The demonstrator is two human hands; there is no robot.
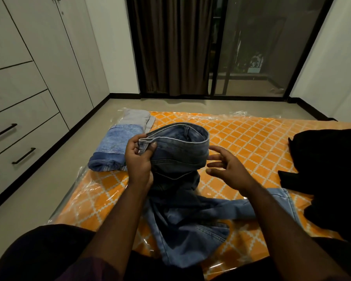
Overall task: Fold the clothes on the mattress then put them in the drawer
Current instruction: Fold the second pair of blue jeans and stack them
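Note:
A pair of blue-grey jeans (180, 151) is lifted by its waistband above the orange patterned mattress (241, 134), and its legs trail crumpled toward me. My left hand (139, 159) grips the waistband's left end, thumb on top. My right hand (227, 169) hovers just right of the waistband with fingers spread, holding nothing. At the mattress's far left corner, folded light-blue jeans (114, 151) lie on a folded grey garment (136, 118). A pile of black clothes (328, 169) lies unfolded on the right.
A white wardrobe with drawers (18, 126) and black handles lines the left wall, all drawers closed. Bare floor (49, 189) runs between it and the mattress. A dark curtain (170, 47) and a glass sliding door stand at the back. Clear plastic covers the mattress.

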